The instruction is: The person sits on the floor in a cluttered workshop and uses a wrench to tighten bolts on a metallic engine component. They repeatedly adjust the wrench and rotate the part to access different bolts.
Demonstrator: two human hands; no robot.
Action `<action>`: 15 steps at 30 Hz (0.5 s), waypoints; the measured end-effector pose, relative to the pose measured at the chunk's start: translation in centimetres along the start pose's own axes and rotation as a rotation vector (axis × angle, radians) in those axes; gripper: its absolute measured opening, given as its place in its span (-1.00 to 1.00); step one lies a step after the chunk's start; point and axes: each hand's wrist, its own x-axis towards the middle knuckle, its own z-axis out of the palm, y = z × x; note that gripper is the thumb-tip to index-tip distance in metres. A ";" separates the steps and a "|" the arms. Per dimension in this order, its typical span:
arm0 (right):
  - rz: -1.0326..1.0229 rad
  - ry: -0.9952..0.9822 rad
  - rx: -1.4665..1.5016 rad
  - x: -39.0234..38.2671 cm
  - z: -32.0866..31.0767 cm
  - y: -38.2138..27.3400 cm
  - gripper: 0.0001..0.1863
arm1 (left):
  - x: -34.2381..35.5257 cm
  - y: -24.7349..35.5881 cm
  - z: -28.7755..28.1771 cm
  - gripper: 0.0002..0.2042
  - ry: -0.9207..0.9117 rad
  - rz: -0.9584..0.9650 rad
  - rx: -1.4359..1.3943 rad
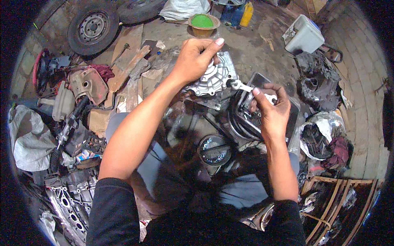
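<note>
A silvery cast-metal engine cover (213,80), ribbed and with bolt holes along its edge, sits ahead of me. My left hand (197,59) is closed at its upper left part, thumb on top; some of its fingers are hidden. In my right hand (273,108) is a wrench (243,86), gripped between thumb and fingers. The wrench's open jaw points left, at the lower right edge of the cover. Whether the jaw touches a bolt there is too small to tell. Below the wrench lies a dark metal frame or pan (250,117) with parts in it.
A round black cap-like part (214,150) lies between my knees. Engine castings (69,201) and a white sack (30,137) crowd the left. A wheel (93,29) and a bowl with a green inside (203,23) stand farther off. At right are a grey-white container (303,35) and a filled sack (322,135).
</note>
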 end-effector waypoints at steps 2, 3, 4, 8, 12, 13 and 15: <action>-0.023 -0.010 -0.025 0.6 0.6 -1.2 -0.74 | -0.1 0.1 -0.2 -0.45 -0.002 -0.022 0.002; -0.036 -0.010 -0.040 0.8 0.8 -1.8 -0.76 | -0.1 0.1 -0.2 -0.45 -0.010 -0.038 0.005; -0.034 0.006 -0.036 1.0 1.2 -2.2 -0.77 | 0.0 0.2 -0.2 -0.45 -0.018 -0.054 0.009; 0.421 -0.158 0.458 2.2 0.6 -0.7 -0.69 | 0.1 -0.7 0.1 -0.47 0.044 0.027 -0.047; 0.702 -0.082 0.740 -0.5 1.3 -0.1 -0.70 | -0.1 -0.5 0.1 -0.47 0.045 0.029 -0.061; 0.654 -0.118 0.670 -1.6 1.5 0.4 -0.62 | -0.2 -0.4 0.2 -0.47 0.047 0.019 -0.070; 0.557 -0.216 0.644 -3.9 2.7 0.9 -0.56 | -0.3 -0.5 0.1 -0.48 0.061 0.025 -0.058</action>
